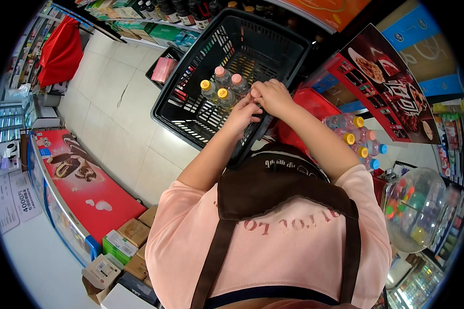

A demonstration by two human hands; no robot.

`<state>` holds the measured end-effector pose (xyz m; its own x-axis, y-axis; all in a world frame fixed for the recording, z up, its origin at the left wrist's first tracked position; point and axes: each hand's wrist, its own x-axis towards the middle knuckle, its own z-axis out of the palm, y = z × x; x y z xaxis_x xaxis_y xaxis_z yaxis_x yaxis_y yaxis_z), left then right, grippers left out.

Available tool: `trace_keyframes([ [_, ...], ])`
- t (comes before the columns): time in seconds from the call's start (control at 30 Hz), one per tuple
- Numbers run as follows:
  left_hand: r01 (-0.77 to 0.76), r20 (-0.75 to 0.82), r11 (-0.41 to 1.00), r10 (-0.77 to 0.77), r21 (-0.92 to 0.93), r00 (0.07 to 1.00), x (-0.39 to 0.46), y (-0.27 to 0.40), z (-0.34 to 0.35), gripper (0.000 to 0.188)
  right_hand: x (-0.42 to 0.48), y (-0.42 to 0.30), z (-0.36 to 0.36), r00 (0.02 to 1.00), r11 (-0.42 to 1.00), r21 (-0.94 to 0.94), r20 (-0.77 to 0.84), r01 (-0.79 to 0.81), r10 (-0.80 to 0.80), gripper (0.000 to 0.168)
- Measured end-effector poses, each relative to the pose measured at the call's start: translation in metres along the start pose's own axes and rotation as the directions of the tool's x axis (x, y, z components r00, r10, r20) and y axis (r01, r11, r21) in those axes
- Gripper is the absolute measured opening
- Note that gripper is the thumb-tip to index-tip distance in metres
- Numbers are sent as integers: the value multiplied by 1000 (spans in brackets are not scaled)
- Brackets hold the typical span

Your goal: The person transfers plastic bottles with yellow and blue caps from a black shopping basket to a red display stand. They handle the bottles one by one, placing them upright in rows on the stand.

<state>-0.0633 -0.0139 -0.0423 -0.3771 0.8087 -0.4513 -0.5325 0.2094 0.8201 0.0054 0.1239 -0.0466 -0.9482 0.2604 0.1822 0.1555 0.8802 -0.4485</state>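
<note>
A dark plastic shopping basket (212,54) is tilted in front of me. Inside stand several clear plastic bottles, some with yellow caps (222,93) and others with pink caps (219,70). Over the basket's near right side, my right hand (272,96) grips a bottle with a pink cap (256,92); the hands hide most of its body. My left hand (241,116) is just beside it with bent fingers, and whether it touches that bottle is unclear. More bottles with yellow, pink and blue caps (352,139) are grouped right of my right forearm, by a red plastic container (313,102).
A smaller dark basket holding a pink package (163,69) is on the tiled floor beyond the large one. Shelves of dark bottles (181,15) run behind. A red-topped chest freezer (92,185) and cardboard boxes (133,231) stand left; a printed board (390,85) and clear globe (413,210) are right.
</note>
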Motion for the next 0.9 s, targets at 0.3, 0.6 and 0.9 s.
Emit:
trace_keyframes([
  [0.3, 125, 23, 977, -123, -172, 992, 8, 2, -3, 35, 6, 6, 15, 996, 992, -123, 83, -23, 34, 19],
  [0.6, 150, 53, 952, -141, -266, 989, 18, -2, -7, 22, 15, 2, 14, 963, 977, -202, 240, -73, 122, 21],
  [0.9, 157, 48, 934, -150, -322, 988, 21, -1, -7, 19, 18, 3, 20, 951, 968, -199, 238, -154, 200, 18],
])
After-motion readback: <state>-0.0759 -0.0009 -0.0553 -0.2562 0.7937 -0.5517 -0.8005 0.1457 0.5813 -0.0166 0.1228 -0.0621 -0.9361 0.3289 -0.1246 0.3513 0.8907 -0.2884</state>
